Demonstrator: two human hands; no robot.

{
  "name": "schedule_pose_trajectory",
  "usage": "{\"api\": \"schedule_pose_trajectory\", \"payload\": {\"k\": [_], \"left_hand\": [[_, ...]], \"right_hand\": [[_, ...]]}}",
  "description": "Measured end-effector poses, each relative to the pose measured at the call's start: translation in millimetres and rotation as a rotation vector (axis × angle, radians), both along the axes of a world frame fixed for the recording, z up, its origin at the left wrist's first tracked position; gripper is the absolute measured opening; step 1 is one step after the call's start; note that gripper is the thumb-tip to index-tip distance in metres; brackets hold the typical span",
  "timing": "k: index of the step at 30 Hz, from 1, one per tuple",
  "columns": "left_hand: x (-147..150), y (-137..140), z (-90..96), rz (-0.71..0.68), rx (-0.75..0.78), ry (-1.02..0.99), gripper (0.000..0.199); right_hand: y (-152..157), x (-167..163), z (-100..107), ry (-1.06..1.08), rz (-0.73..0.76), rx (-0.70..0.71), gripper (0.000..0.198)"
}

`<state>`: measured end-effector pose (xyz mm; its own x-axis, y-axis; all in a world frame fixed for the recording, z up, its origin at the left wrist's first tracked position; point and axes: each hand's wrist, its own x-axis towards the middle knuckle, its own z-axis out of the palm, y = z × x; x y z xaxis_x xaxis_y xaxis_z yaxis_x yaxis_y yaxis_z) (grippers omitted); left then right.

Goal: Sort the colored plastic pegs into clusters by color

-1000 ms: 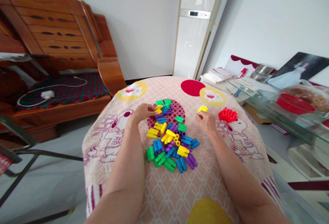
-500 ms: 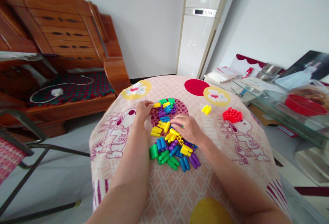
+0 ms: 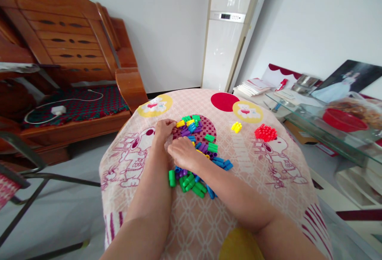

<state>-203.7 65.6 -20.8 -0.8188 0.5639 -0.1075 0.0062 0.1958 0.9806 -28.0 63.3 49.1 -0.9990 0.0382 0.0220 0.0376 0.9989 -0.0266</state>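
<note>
At the left edge of a cluster of plastic building pieces, my left hand (image 3: 163, 130) has its fingers pinched against a yellow building piece (image 3: 180, 124). Green pieces (image 3: 191, 118) and purple ones lie right beside it. My right hand (image 3: 182, 151) is over the nearer pile, its fingers curled down and their tips hidden, so what they hold cannot be made out. Around that hand lie blue pieces (image 3: 223, 163), purple pieces (image 3: 203, 147) and more green pieces (image 3: 188, 182). My right hand and forearm cover most of the yellow pieces there.
A patterned cloth covers the round table (image 3: 205, 228). Toward the right sit a small yellow group (image 3: 236, 127) and a red cluster (image 3: 265, 132). Beyond the table are a wooden bench (image 3: 71, 49), a glass shelf (image 3: 325, 126) with a red bowl (image 3: 344, 120), and a metal-framed chair (image 3: 44, 175).
My right hand has moved left across the pile, uncovering green and purple pieces on the right and covering the yellow ones. My left hand stays by the yellow piece. The view has shifted slightly.
</note>
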Motion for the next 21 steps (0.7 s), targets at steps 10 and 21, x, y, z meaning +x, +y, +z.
{"api": "schedule_pose_trajectory", "payload": {"k": [10, 21], "left_hand": [[2, 0, 1.1, 0.013, 0.014, 0.0, 0.007], [-5, 5, -9.1, 0.025, -0.031, 0.054, 0.013]], "right_hand": [[94, 69, 26, 0.469, -0.442, -0.258, 0.029], [225, 141, -12, 0.363, -1.086, 0.025, 0.028]]}}
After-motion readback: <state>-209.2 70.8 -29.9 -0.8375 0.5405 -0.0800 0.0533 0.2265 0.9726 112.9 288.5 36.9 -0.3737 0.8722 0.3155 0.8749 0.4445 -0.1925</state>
